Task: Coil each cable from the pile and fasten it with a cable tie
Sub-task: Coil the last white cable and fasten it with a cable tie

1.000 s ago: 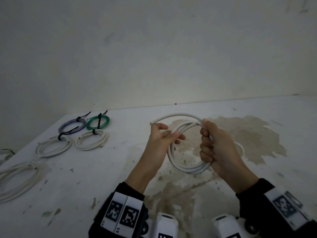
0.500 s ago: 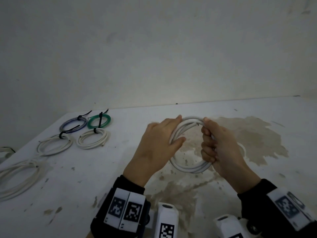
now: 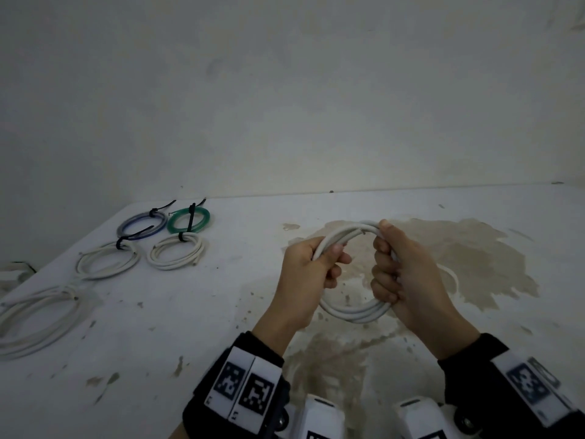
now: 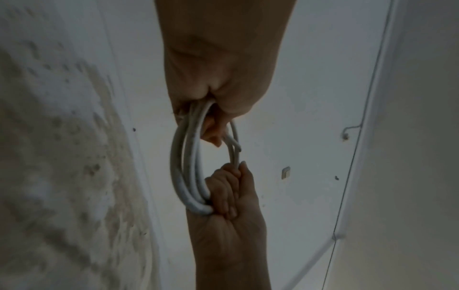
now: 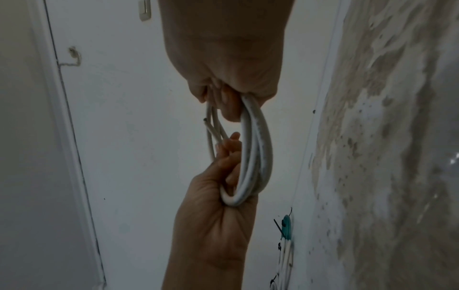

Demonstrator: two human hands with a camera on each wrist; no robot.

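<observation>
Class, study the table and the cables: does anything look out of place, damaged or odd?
Yes. The table has a large brownish stain under the hands and scattered chips in its white surface. At the far left, a loose white cable lies with no tie visible, unlike the four tied coils behind it.

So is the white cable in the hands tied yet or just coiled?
Just coiled. The white cable hangs in loops between the left hand and right hand, with no tie visible and a loose end free.
</observation>
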